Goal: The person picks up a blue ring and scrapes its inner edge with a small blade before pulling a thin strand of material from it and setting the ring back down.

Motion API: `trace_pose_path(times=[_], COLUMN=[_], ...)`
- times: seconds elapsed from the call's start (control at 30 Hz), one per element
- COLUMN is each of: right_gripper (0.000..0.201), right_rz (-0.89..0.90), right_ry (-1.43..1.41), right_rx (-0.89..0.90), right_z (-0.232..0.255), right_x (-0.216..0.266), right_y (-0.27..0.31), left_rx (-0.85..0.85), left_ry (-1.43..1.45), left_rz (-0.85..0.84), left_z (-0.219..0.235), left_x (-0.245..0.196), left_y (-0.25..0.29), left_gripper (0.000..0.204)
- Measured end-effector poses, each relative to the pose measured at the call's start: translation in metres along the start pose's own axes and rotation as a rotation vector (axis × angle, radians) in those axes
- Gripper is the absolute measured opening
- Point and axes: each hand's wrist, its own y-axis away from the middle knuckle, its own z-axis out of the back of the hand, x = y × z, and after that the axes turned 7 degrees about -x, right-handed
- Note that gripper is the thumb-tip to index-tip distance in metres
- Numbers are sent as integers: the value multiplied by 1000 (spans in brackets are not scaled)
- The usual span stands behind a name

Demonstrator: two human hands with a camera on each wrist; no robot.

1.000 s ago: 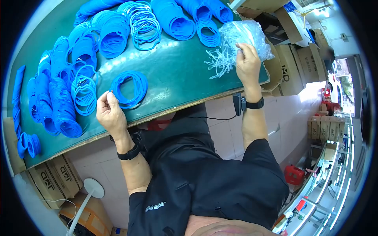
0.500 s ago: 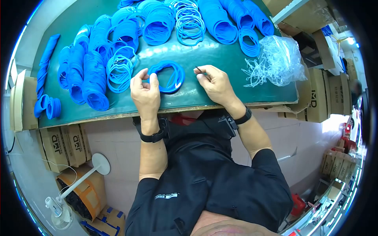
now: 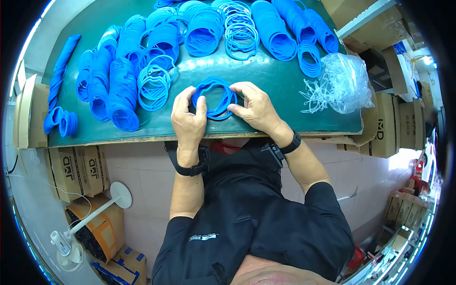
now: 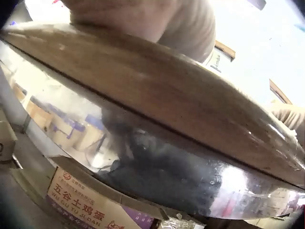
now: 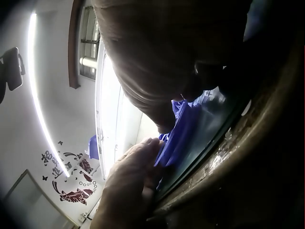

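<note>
A small bundle of blue rings lies on the green table near its front edge. My left hand holds the bundle at its left side, thumb on the near part and fingers farther up. On the opposite side my right hand grips it between thumb and fingers. In the right wrist view, the right hand is dark overhead, with the blue rings below and the left hand facing it. Only part of the left hand shows in the left wrist view, above the table edge; the rings are hidden there.
Long stacks of blue rings line the left and back of the table. A looser stack lies left of my left hand. To the right sits a plastic bag with clear strips spilling out. Cardboard boxes stand below the table.
My right hand has come from beside the plastic bag to the rings' right side; a thin dark thing at its fingertips half a second ago no longer shows. My left hand now holds the rings' left side.
</note>
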Motion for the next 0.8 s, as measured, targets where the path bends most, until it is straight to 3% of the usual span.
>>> trace_pose_path(times=[0.1,0.27,0.7,0.8], right_gripper=[53,70,57,48], right_rz=[8,71,148,76], right_ry=[21,81,62,-12], right_rx=[47,150,44,42], right_z=[5,11,-1,-1], right_x=[5,9,3,5], right_y=[2,8,7,6], left_rx=[66,136,126,105], left_ry=[-28,-45,-113,-88], left_rz=[-117,-112,-129,-120], left_z=[4,11,9,8], left_x=[2,-2,0,6], left_y=[-2,-3,-2,-3], left_gripper=[38,43,36,33])
